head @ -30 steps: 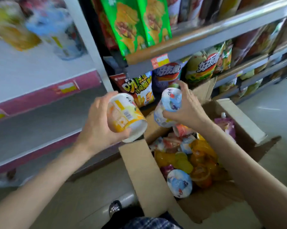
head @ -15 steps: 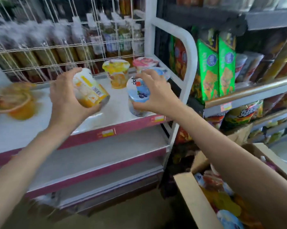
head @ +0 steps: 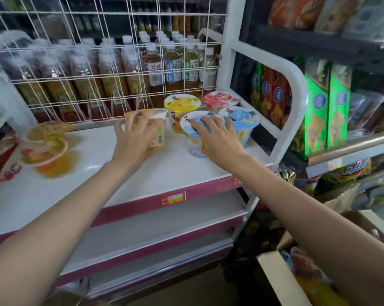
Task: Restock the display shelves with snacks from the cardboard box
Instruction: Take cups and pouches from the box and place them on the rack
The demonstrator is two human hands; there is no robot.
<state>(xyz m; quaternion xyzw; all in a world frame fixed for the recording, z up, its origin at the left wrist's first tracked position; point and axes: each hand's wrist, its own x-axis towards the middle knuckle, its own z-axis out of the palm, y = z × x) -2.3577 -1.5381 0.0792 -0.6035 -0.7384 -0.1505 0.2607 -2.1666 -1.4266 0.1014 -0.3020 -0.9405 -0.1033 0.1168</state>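
The top shelf (head: 80, 186) is a smooth white board with a maroon front lip carrying a small price tag (head: 173, 198); behind it stands a white wire grid (head: 80, 69) with rows of bottles (head: 155, 69) beyond. Two more white boards with the same maroon lips step down below it, centre of the frame.

The left hand (head: 134, 138) reaches in from lower left, arm straight, fingers curled round the side of a yellow cup (head: 158, 129), a glossy tapered plastic tub with a white rim, standing on the board. The right hand (head: 217, 139) comes from lower right, its fingers spread and laid flat over the foil lid of a blue cup (head: 193, 138) (clear plastic below the lid); whether the thumb wraps the side cannot be told. Just right of it, touching, sits another blue-lidded cup (head: 241, 120), and behind these a yellow-lidded cup (head: 182, 104) and a pink-lidded cup (head: 220, 99) near the grid.

At middle left two orange jelly cups (head: 46, 149) stand stacked and blurred; between them and the left hand runs a wide stretch of bare board. A rounded white tube frame (head: 297, 102) closes the shelf's right edge, with green boxes (head: 328, 107) past it. The cardboard box (head: 275, 281) shows at lower right, flaps open, bright packs inside.
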